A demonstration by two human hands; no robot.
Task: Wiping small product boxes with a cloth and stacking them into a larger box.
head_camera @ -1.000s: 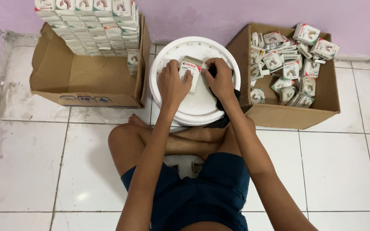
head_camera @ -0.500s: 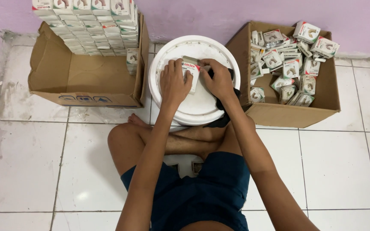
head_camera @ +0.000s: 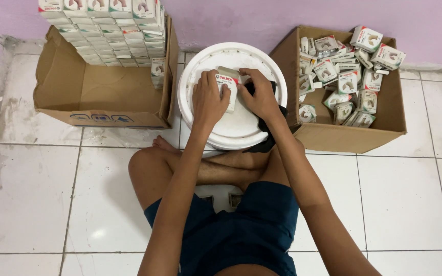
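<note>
Floor tiles (head_camera: 42, 204) carry everything I see. Far left, a cardboard carton (head_camera: 103, 92) holds neat stacked rows of small boxes (head_camera: 108, 36); far right, a second carton (head_camera: 349, 135) holds a loose heap of the same boxes (head_camera: 349, 76). Between them stands a white bucket lid (head_camera: 236, 128). On it lies one small white box (head_camera: 228, 88), which my left hand (head_camera: 208, 99) presses flat with curled fingers, while my right hand (head_camera: 261, 94), touching its right edge, pinches a black cloth (head_camera: 269, 130).
</note>
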